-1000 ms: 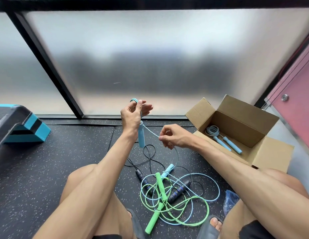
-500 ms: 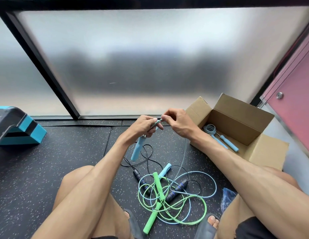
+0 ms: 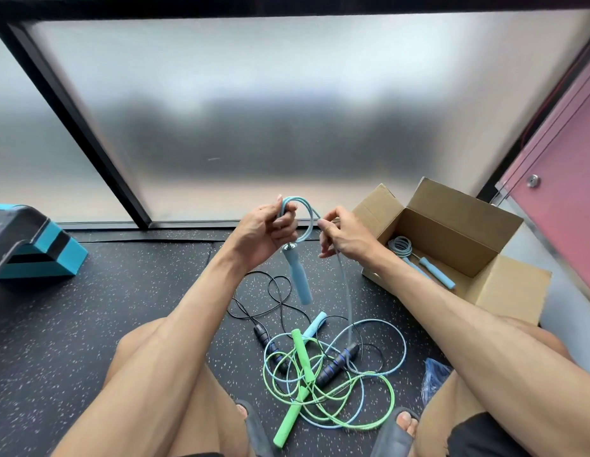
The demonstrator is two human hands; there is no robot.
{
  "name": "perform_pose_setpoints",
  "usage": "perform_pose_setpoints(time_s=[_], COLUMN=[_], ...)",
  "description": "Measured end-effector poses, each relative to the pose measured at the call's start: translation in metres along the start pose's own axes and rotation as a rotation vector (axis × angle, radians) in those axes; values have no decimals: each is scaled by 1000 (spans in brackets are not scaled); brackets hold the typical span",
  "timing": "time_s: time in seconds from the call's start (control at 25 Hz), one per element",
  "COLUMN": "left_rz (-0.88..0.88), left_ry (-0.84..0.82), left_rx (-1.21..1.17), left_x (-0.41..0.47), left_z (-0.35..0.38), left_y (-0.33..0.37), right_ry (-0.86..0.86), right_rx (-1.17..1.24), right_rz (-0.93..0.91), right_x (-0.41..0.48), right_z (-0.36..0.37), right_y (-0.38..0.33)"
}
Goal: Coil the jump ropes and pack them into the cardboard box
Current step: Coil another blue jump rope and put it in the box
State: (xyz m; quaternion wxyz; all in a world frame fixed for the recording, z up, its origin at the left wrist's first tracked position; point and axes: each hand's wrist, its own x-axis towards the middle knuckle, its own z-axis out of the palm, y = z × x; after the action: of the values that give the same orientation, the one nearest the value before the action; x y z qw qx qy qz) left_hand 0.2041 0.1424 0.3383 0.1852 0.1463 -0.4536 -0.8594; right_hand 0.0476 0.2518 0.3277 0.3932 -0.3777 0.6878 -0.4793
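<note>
My left hand grips a loop of the light blue jump rope, and one blue handle hangs down from it. My right hand pinches the same cord, which runs down to the floor. Its other blue handle lies in a tangle with a green jump rope and a black jump rope. The open cardboard box stands to the right with a coiled blue rope inside.
A teal and black step platform sits at the far left. A frosted glass wall with a black frame is ahead, a pink panel to the right. My knees and sandalled feet flank the tangle. A blue bag lies by my right leg.
My hands came together, then the left hand rose with a fresh loop of blue cord. The right hand slid along the cord and now holds it beside the loop.
</note>
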Motion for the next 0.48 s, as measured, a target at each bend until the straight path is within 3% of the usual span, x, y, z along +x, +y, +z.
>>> perform_pose_setpoints(time_s=[0.28,0.36,0.48], left_rz=[233,290,351], left_ry=[318,453,590], left_rx=[-274,-243,-17], left_x=[8,8,9], left_z=[-6,-10,-13], left_y=[1,2,-1], right_ry=[-225,-299,-336], right_rx=[-57,-137,-292], right_rz=[208,215,99], right_x=[-11,-13,-13], right_z=[12,14,19], right_y=[8,9,8])
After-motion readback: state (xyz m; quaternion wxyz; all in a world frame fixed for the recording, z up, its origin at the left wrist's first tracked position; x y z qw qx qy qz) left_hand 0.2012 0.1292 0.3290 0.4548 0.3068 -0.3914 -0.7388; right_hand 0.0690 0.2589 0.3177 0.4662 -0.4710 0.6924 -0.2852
